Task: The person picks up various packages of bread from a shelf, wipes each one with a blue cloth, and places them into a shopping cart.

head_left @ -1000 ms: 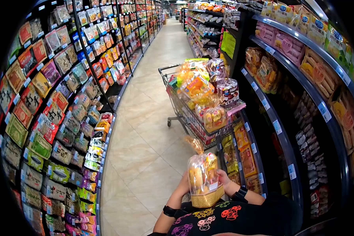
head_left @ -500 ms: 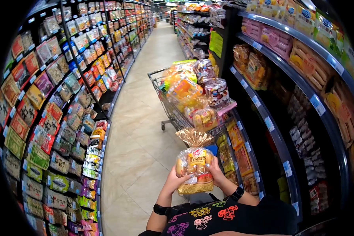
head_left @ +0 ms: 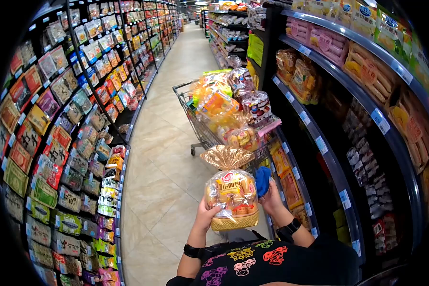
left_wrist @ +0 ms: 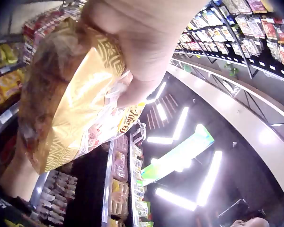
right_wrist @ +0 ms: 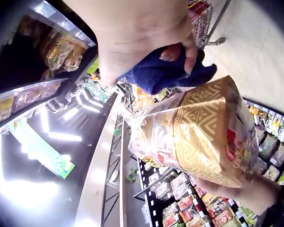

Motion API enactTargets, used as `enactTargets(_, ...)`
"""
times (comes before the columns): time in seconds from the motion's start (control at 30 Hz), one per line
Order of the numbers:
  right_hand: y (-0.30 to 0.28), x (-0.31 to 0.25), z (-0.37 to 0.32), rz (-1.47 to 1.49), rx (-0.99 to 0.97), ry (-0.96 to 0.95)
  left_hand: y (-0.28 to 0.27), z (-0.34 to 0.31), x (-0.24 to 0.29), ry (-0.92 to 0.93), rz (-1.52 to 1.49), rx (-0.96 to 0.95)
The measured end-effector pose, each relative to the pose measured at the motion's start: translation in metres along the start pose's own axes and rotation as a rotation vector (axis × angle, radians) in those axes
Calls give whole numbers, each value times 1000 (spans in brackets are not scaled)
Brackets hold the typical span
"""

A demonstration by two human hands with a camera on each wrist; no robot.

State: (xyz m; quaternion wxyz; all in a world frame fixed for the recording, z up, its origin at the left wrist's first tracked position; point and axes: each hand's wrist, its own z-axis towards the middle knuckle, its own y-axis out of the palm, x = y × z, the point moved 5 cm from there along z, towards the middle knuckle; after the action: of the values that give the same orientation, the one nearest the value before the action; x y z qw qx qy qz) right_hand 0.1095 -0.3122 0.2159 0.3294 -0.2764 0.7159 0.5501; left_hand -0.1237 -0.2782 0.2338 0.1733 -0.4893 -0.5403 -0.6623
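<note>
A clear bag of bread rolls with a gold twisted top and gold patterned base (head_left: pixel 231 193) stands upright in front of the person's torso. The left hand (head_left: pixel 206 213) grips its left side, thumb across the front; in the left wrist view that hand (left_wrist: pixel 137 42) holds the gold base (left_wrist: pixel 80 104). The right hand (head_left: pixel 272 198) is just right of the bag, pinching a bunched blue cloth (head_left: pixel 262 181). In the right wrist view, fingers of the right hand (right_wrist: pixel 146 38) curl round the blue cloth (right_wrist: pixel 161 68), above the bag (right_wrist: pixel 199 132).
A shopping cart (head_left: pixel 195 121) heaped with packaged bread and snacks stands just ahead. Stocked shelves (head_left: pixel 336 71) run close along the right, and a wall of hanging packets (head_left: pixel 57 157) lines the left. The tiled aisle floor (head_left: pixel 152 190) stretches between them.
The bag has turned its printed front upward and shifted left. The right hand has left the bag's side and now holds the blue cloth beside it. The cart appears further left in view.
</note>
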Motion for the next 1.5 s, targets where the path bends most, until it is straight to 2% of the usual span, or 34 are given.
enactTargets(0.07,13,-11,-8,-84,6,25,-1,1,1,-36,-9,14)
enactTargets(0.2,19,-2,-11,-148,-119,-75,-2,3,-9,-70,-24,-28)
enactTargets(0.3,-3,26,-10,-74,-131,134,9,4,-8,-85,-86,-98)
enactTargets(0.33,4,29,-10,-86,-205,160,13,5,-8,-80,-65,-101)
enactTargets(0.43,4,40,-15,101,-160,185,21,6,-11,-101,-68,-71)
enactTargets(0.47,3,48,-13,268,-200,311,21,6,-14,-126,-65,-54)
enactTargets(0.57,21,43,-17,363,-322,374,22,5,-12,-115,-111,-91)
enactTargets(0.6,19,43,-13,270,-313,297,22,4,-11,-109,-102,-90)
enactTargets(0.73,17,51,-10,282,-286,357,18,4,-8,-86,-99,-108)
enactTargets(0.83,36,42,-13,292,-321,374,11,4,-11,-57,-77,-79)
enactTargets(1.03,21,55,-7,310,-208,481,7,11,-14,-149,-57,8)
enactTargets(1.1,-1,68,3,221,-138,395,6,16,-15,-163,-42,18)
enactTargets(1.23,-6,52,-4,10,60,239,12,22,-15,-160,-5,-25)
enactTargets(1.33,-8,41,-10,-33,95,199,10,25,-22,-204,93,-13)
enactTargets(1.5,-8,29,-17,-114,164,211,19,30,-23,-195,42,-73)
